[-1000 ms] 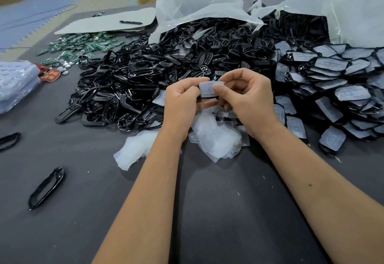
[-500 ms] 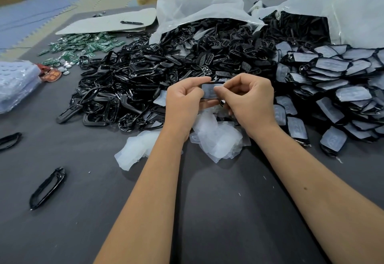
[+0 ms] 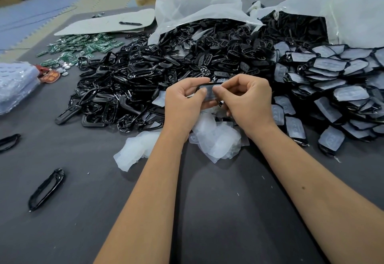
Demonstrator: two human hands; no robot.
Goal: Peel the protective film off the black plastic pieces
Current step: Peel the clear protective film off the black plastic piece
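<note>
Thumbs meet over one black plastic piece [image 3: 209, 94], held up between both hands above the table [image 3: 207, 211]. The left hand [image 3: 182, 105] curls round its left end, thumb pressed on the top face; the right hand [image 3: 247, 101] pinches the other end, its thumb tip beside the left one on the filmed surface. Whether the protective film [image 3: 208, 92] on this piece has begun to lift at an edge is too small to tell.

Directly beneath the hands lies a heap of peeled films [image 3: 216, 141], with another loose clump [image 3: 135, 151] just to its left, so a fair number of pieces look done. To the right a large spread of film-covered pieces [image 3: 332, 89] waits, spilling from a clear bag [image 3: 342, 3]. To the left and behind, a big pile of bare black parts [image 3: 135, 80] runs out of a second bag [image 3: 197, 3]; which of these were peeled here cannot be told. Judging by the covered stack, much of the job remains. Green circuit boards [image 3: 83, 47] lie far left, and a lone black frame [image 3: 46, 189] sits near the table's front.
</note>
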